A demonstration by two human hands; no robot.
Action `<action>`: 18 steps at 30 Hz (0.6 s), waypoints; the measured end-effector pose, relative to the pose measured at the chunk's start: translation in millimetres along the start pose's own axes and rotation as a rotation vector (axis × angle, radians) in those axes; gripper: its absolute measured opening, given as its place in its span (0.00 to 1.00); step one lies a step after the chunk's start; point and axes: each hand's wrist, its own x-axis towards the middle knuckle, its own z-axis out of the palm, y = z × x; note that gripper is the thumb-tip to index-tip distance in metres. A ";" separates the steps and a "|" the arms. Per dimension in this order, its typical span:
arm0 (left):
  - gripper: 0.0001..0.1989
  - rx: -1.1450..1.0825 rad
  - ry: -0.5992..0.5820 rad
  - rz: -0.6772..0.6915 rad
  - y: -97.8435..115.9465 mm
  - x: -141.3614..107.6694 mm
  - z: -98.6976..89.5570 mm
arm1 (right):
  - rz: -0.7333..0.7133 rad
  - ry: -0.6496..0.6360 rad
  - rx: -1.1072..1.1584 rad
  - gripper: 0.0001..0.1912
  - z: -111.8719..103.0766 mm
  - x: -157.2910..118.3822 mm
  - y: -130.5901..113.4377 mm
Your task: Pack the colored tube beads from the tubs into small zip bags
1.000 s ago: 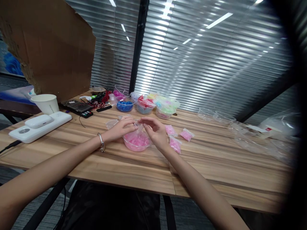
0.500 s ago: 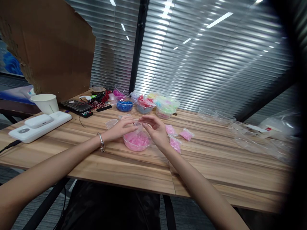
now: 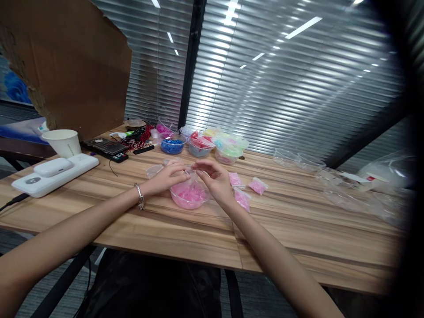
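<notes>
A clear plastic bowl (image 3: 189,204) of pink bits stands on the wooden table in front of me. Above its far rim, a small clear plastic bag (image 3: 194,176) is pinched between my two hands. My left hand (image 3: 168,177), with a silver bracelet at the wrist, is closed on the bag's left side. On the right side, my right hand (image 3: 213,180) grips it between thumb and fingers. Right of the bowl lie several small bags of pink bits (image 3: 258,186), one partly behind my right wrist. Flattened empty-looking bags (image 3: 154,171) lie behind my left hand.
Along the back stand bowls of coloured bits, including a blue one (image 3: 172,145) and a red one (image 3: 200,145). Clear empty bowls (image 3: 309,162) are at the right. A white power strip (image 3: 56,174), paper cup (image 3: 62,142) and cardboard sheet (image 3: 76,62) are at the left.
</notes>
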 end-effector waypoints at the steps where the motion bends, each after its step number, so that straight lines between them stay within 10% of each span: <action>1: 0.18 0.002 -0.001 0.002 -0.2 0.2 0.0 | 0.000 0.002 0.002 0.10 0.2 0.2 0.1; 18: 0.17 0.007 -0.004 0.017 0.5 0.5 -1.0 | 0.030 -0.011 0.032 0.10 -0.3 -0.1 1.8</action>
